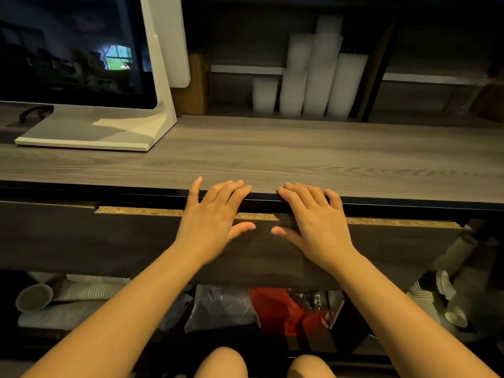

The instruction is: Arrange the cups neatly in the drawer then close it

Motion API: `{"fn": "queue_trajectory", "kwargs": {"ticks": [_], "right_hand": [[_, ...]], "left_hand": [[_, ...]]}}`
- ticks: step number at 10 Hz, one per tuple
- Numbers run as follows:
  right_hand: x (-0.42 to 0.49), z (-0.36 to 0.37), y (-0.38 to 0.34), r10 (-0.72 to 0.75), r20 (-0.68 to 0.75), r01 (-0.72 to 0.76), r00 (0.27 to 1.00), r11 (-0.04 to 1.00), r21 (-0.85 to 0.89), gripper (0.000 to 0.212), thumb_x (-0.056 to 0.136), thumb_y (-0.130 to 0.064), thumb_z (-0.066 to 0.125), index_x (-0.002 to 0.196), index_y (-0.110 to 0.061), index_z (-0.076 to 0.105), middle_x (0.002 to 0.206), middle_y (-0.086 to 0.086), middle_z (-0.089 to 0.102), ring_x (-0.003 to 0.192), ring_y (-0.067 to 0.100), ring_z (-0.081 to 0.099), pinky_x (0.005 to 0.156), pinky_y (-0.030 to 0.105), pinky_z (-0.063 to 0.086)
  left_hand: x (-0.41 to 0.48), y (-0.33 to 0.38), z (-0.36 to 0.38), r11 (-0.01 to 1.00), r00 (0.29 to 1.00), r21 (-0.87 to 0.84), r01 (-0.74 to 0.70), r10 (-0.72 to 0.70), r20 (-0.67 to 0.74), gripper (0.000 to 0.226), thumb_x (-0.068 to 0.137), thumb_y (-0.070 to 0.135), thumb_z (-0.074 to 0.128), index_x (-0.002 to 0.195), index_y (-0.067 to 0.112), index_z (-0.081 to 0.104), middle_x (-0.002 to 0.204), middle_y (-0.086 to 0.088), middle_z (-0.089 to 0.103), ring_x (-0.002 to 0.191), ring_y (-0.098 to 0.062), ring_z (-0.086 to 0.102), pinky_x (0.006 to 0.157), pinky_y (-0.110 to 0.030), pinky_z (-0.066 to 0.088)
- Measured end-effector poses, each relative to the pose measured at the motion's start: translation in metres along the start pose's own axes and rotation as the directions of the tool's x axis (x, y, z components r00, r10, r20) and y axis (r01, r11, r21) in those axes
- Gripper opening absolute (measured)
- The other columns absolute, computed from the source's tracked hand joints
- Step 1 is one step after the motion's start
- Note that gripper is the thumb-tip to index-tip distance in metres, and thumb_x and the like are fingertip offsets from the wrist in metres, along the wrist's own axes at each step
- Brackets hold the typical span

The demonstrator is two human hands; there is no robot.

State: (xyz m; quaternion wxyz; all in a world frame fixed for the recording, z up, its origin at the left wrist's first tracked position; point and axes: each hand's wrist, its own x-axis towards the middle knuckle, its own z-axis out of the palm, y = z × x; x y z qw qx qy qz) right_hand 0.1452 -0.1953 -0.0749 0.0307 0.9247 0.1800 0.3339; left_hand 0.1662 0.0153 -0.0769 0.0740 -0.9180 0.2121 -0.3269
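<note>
Both hands lie flat and open, gripping nothing: the left hand [215, 214] and right hand [313, 216] press side by side on the drawer front [122, 236], fingers reaching its top edge just under the worktop [272, 154]. Placed near the panel's middle, they probably aim to push it in evenly. The drawer looks almost shut, so its cups are hidden; other paper cup stacks [81, 293] lie on the shelf below the drawer front.

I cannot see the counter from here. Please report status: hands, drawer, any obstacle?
Left hand and right hand flat, open, on drawer front. Drawer nearly shut, slim gap at top. Nothing visibly blocking.
</note>
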Motion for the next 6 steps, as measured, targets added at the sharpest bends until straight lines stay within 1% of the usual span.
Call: {"fn": "queue_trajectory", "kwargs": {"ticks": [1,2,3,4,5,6], "right_hand": [[0.004,0.0,-0.003,0.031,-0.019,-0.031,0.999,0.999,0.008,0.062,0.069,-0.053,0.068,0.119,-0.019,0.058,0.12,0.001,0.065,0.107,0.025,0.062,0.087,0.038,0.033],[0.009,0.001,-0.01,0.099,-0.061,-0.1,0.993,0.995,-0.021,0.052,0.062,-0.046,0.079,0.104,-0.019,0.063,0.101,-0.001,0.068,0.091,0.026,0.064,0.075,0.039,0.043],[0.011,0.0,-0.011,0.138,-0.05,-0.139,0.989,0.99,-0.02,0.048,0.06,-0.044,0.08,0.098,-0.02,0.063,0.094,-0.002,0.066,0.085,0.025,0.062,0.071,0.038,0.042],[0.019,-0.01,-0.011,0.137,0.072,-0.138,0.988,0.99,0.015,0.043,0.063,-0.042,0.078,0.095,-0.02,0.061,0.092,-0.002,0.064,0.086,0.025,0.059,0.07,0.037,0.04],[0.033,-0.022,-0.002,0.057,0.162,-0.073,0.985,0.993,0.092,0.034,0.076,-0.044,0.068,0.099,-0.021,0.06,0.097,-0.002,0.061,0.093,0.024,0.055,0.073,0.036,0.039],[0.056,-0.041,0.021,-0.011,0.391,-0.128,0.92,0.936,0.327,0.031,0.091,-0.045,0.046,0.102,-0.021,0.063,0.101,-0.001,0.062,0.095,0.02,0.055,0.075,0.035,0.044]], "left_hand": [[0.004,0.003,-0.005,1.0,1.0,0.017,0.026,-0.026,-0.006,0.063,0.07,0.055,0.055,0.121,0.018,0.051,0.115,-0.003,0.068,0.1,-0.023,0.068,0.098,-0.061,0.039],[0.012,0.011,-0.012,0.995,0.996,0.071,0.067,-0.071,0.05,0.057,0.064,0.053,0.072,0.108,0.018,0.063,0.098,-0.003,0.069,0.085,-0.023,0.069,0.096,-0.058,0.042],[0.016,0.012,-0.017,0.994,0.992,0.069,0.086,-0.092,0.085,0.055,0.064,0.049,0.077,0.108,0.018,0.063,0.097,-0.002,0.065,0.088,-0.023,0.066,0.099,-0.055,0.04],[0.026,0.013,-0.032,0.993,0.965,-0.051,0.108,-0.092,0.247,0.051,0.082,0.048,0.062,0.123,0.021,0.047,0.119,-0.001,0.053,0.113,-0.023,0.052,0.112,-0.05,0.021],[0.041,0.01,-0.039,0.996,0.964,-0.075,0.044,-0.023,0.266,0.05,0.083,0.048,0.06,0.121,0.021,0.043,0.121,-0.001,0.051,0.115,-0.023,0.048,0.109,-0.044,0.026],[0.067,-0.004,-0.052,0.982,0.89,-0.189,-0.018,0.101,0.444,0.048,0.082,0.052,0.06,0.116,0.02,0.047,0.118,-0.003,0.053,0.109,-0.023,0.051,0.092,-0.036,0.041]]}}
